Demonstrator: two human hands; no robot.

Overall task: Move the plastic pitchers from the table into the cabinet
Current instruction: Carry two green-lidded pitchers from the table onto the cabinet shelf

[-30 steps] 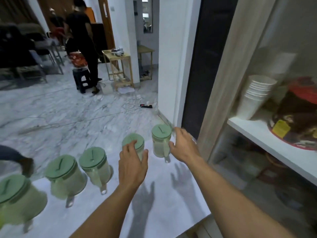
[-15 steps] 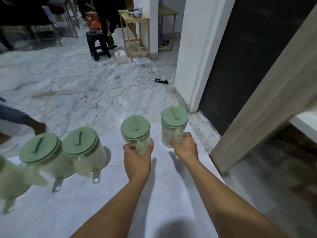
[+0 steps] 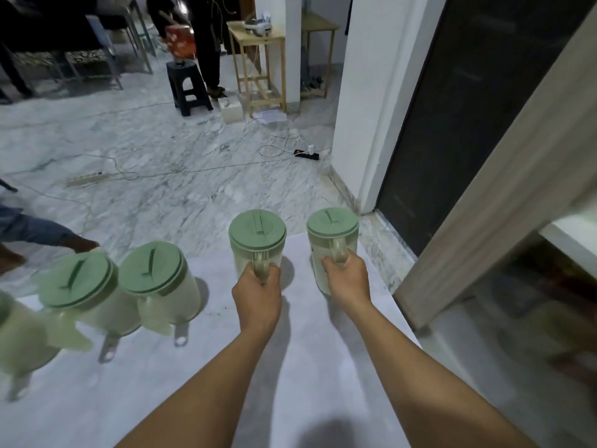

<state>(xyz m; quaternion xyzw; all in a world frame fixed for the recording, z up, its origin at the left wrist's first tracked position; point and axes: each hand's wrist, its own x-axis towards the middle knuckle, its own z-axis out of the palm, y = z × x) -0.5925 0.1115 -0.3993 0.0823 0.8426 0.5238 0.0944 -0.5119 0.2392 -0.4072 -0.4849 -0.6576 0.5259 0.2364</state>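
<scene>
Both hands, reaching 1 s ago, now closed on handles: left hand [image 3: 256,294] holds left pitcher [image 3: 257,240], right hand [image 3: 347,279] holds right pitcher [image 3: 332,240], contents unclear, above tabletop [image 3: 290,367].

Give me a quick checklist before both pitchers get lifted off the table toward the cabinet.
1. Left hand closed around its pitcher handle: ok.
2. Right hand closed around the right pitcher handle: ok.
3. Green lids seated on both: ok, they look flat.
4. Gap to the neighbouring pitcher on the left: ok, apart.
5. Cabinet open at right: ok.
6. Free shelf space inside: cannot tell, blurred.
</scene>
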